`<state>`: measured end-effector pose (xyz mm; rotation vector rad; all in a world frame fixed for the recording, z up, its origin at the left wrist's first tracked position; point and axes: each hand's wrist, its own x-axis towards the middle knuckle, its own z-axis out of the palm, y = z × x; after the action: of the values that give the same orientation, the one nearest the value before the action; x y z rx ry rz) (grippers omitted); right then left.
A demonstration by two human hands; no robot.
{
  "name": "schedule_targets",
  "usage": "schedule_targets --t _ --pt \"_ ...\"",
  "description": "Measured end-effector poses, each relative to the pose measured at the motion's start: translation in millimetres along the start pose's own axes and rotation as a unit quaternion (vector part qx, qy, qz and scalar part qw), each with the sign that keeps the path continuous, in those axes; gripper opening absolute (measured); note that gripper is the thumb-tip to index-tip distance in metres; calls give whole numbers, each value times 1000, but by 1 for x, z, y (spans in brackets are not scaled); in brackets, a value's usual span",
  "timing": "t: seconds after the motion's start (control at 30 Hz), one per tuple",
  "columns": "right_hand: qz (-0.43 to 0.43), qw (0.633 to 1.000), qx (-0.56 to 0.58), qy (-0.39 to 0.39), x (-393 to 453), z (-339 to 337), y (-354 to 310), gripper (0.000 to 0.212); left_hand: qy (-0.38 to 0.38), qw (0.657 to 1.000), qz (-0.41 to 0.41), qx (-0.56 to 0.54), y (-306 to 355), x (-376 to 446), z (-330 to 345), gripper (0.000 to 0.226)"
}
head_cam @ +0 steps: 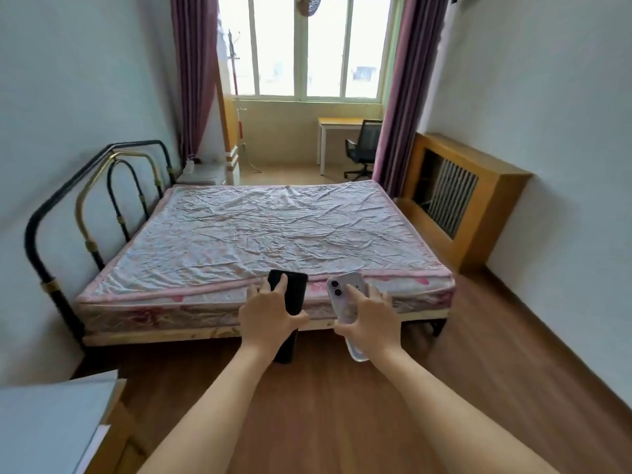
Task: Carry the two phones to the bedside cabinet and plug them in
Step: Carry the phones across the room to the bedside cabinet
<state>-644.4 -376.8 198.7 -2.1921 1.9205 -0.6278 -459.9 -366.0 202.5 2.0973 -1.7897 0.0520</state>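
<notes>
My left hand [266,316] grips a black phone [294,294], held upright in front of me. A pale phone [343,297] in a clear patterned case, its two camera lenses facing me, sits in my right hand [371,321]. Both phones hang in the air over the wooden floor, just before the near side of the bed [260,234]. The bedside cabinet [205,174], white-topped with small items and a cable on it, stands at the far left corner of the bed, beside the headboard and the curtain.
A black and gold metal headboard [85,213] runs along the left wall. A wooden radiator cover [455,196] lines the right wall. A desk [338,126] and office chair [362,152] stand by the window. A white-topped table [51,422] is at my lower left.
</notes>
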Motion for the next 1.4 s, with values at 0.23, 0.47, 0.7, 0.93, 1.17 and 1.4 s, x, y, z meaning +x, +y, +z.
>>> schedule_targets --t 0.23,0.47,0.7,0.93,1.17,1.4 --pt "113 991 -53 44 -18 -79 175 77 -56 991 114 -35 191 3 62 89" --pt "210 971 -76 84 -35 -139 302 77 -92 969 222 -55 344 8 100 86" --pt "288 947 -89 111 -13 -165 406 76 -94 946 302 -71 464 44 158 80" --pt "350 925 -78 128 33 -184 493 77 -110 919 365 -101 572 96 206 82" --pt "384 910 -78 133 87 -202 585 74 -125 901 400 -113 671 145 255 79" --pt "345 929 -66 116 177 -217 699 66 -122 917 366 -102 769 207 323 79"
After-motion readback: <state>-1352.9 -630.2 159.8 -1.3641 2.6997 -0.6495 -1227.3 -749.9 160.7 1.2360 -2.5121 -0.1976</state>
